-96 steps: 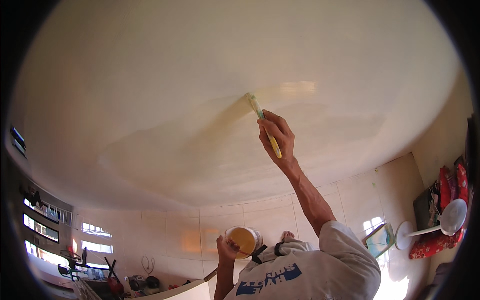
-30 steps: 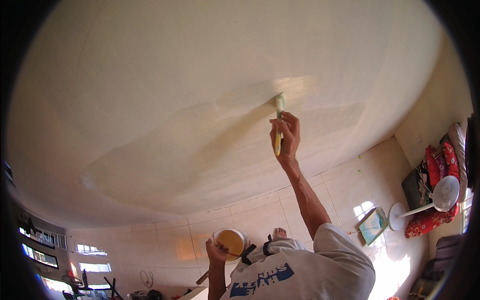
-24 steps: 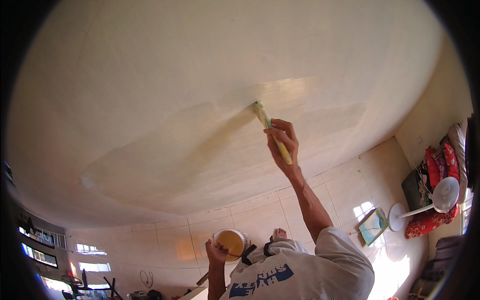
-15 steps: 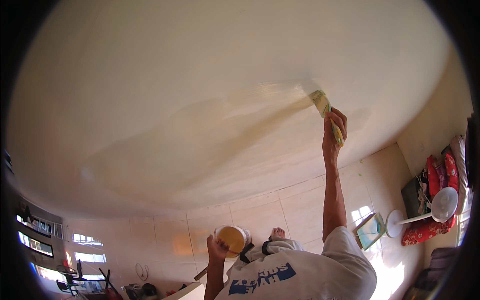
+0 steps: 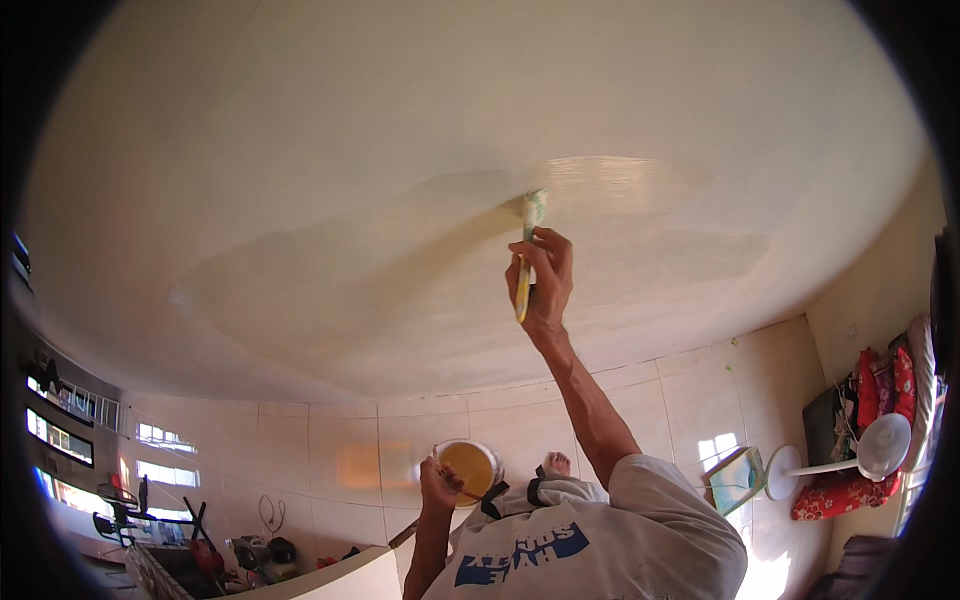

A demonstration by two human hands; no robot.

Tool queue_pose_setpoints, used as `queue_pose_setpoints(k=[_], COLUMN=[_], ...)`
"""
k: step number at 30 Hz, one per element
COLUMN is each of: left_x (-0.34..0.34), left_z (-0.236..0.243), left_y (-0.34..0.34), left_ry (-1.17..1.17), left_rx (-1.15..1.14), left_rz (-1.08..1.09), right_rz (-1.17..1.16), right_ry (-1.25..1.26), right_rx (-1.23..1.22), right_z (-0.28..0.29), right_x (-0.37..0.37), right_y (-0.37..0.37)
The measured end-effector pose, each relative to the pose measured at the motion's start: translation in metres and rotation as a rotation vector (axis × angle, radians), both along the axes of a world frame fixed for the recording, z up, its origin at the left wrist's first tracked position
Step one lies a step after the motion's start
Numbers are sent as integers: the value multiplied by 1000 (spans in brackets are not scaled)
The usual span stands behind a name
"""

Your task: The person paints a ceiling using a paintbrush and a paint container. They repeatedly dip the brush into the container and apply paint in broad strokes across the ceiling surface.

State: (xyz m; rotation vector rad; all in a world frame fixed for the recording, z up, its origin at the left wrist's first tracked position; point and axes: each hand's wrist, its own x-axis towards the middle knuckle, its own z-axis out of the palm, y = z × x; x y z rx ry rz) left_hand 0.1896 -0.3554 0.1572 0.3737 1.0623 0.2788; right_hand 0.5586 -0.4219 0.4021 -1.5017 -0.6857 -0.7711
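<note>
My right hand [image 5: 548, 280] is closed around the yellow handle of a paintbrush [image 5: 535, 208]. The bristles touch the pale wall [image 5: 380, 110], and the brush casts a long shadow to its lower left. A wet, shiny streak [image 5: 605, 180] lies on the wall just right of the bristles, within a wider, darker damp patch. Low down, my left hand [image 5: 438, 486] grips the left side of a white bucket [image 5: 498, 464]. Yellowish liquid [image 5: 470, 466] shows inside it. The fingers at the bucket's rim are partly hard to make out.
Light tiles cover the floor [image 5: 340, 420] along the wall's foot. At right stand a white pedestal fan [image 5: 835, 466], a box [image 5: 737, 480] and red patterned cloth [image 5: 845, 494]. Exercise equipment [image 5: 125, 515] and a pale panel edge [image 5: 350, 580] are at lower left. My bare foot [image 5: 557, 463] shows beside the bucket.
My right hand has swept the paintbrush leftward along the wall, and a glossy streak now shows to its right. My left hand still holds the bucket at about the same place.
</note>
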Motion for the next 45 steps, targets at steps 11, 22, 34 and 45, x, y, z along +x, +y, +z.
queue_pose_setpoints(k=[11, 22, 34, 45], left_x=[-21, -29, -32, -43], left_z=[-16, -11, -7, -23], left_y=[11, 16, 25, 28], left_ry=[12, 39, 54, -23], left_rx=[-17, 21, 7, -17], left_rz=[2, 21, 29, 46], right_rz=[105, -64, -90, -316], right_ry=[90, 15, 58, -106], right_rx=[98, -103, 144, -1], right_z=[-9, -11, 7, 55], right_x=[43, -7, 29, 25], right_y=[-75, 2, -67, -31])
